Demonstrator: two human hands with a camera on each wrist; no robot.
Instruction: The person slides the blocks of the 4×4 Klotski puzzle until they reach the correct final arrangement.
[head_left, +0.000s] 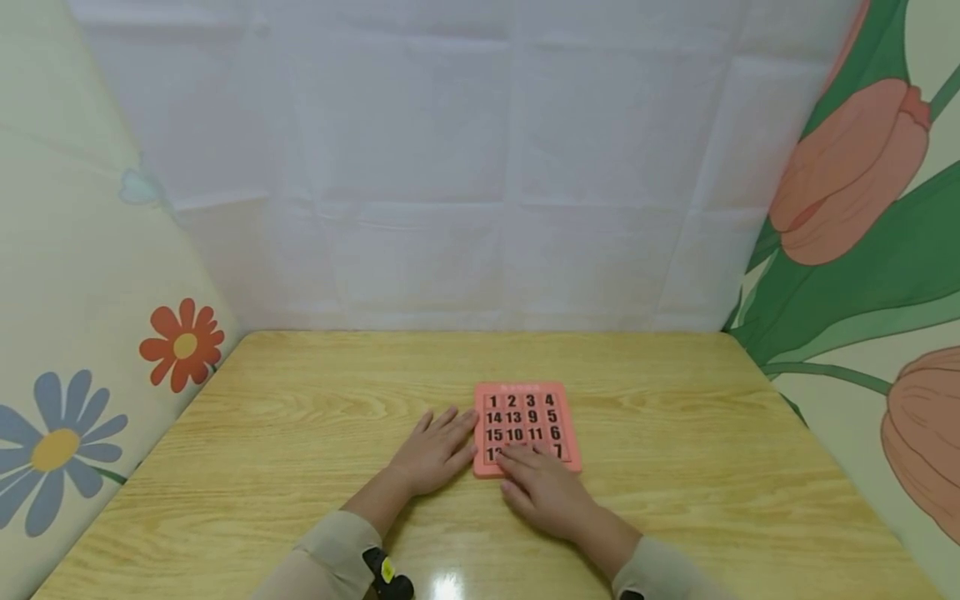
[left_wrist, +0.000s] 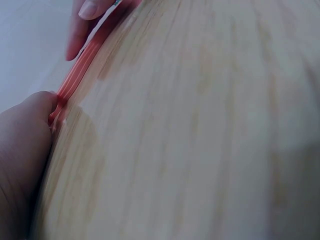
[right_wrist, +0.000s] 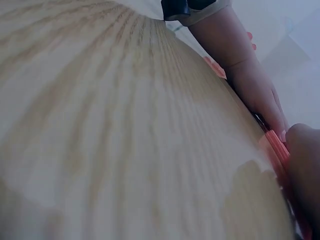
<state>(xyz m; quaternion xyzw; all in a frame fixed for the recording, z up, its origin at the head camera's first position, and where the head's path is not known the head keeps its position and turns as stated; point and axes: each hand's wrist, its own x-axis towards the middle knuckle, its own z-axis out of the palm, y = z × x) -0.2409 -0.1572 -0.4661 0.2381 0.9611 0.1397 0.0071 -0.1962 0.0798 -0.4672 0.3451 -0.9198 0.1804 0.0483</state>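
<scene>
A pink sliding number puzzle (head_left: 566,425) lies flat on the wooden table, its tiles carrying black numerals. The top row reads 1, 2, 3, 4. My left hand (head_left: 433,454) rests at the puzzle's left side, fingers extended, fingertips and thumb touching its edge. From the lower right, my right hand (head_left: 546,492) reaches over the bottom row, and its fingertips touch the tiles there, hiding some of them. In the left wrist view, the left thumb (left_wrist: 37,107) meets the puzzle's pink side (left_wrist: 82,72). The right wrist view shows the left hand (right_wrist: 257,95) against the opposite edge.
The wood-grain table (head_left: 675,417) extends around the puzzle to a white cloth backdrop (head_left: 480,167). Flower-printed panels stand at the left and right. A black band with a yellow mark (head_left: 386,571) sits at the left sleeve's cuff.
</scene>
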